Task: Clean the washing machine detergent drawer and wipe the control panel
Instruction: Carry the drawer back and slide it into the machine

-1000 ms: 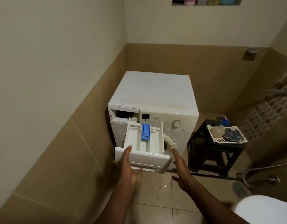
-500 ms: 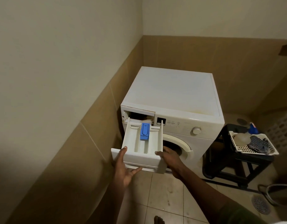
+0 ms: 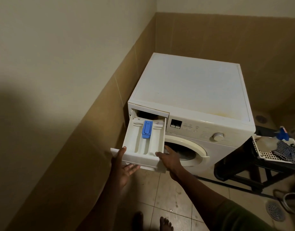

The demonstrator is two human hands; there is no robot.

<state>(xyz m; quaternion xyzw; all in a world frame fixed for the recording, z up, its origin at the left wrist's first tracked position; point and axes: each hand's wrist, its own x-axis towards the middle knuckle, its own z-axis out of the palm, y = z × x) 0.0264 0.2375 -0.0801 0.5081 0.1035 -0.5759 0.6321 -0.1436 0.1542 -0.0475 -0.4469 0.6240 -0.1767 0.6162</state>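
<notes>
A white front-loading washing machine (image 3: 190,84) stands in the corner. Its white detergent drawer (image 3: 135,142), with a blue siphon cap (image 3: 147,130) in the middle compartment, is pulled far out of its slot. My left hand (image 3: 122,165) supports the drawer's front from below, thumb on the left rim. My right hand (image 3: 169,158) grips the drawer's right front corner. The control panel (image 3: 195,129) with a dark display and a round dial (image 3: 218,136) lies right of the slot.
A tiled wall runs close along the left. A black stool (image 3: 243,165) stands right of the machine, carrying a white basket (image 3: 266,155) with a striped cloth and a blue-capped bottle. A floor drain (image 3: 275,210) and a hose are at bottom right. My bare toes show at the bottom.
My right hand has closed on the drawer's right front corner, having hovered open a second ago. The view has moved closer and leftward; the drawer sits pulled out much as before.
</notes>
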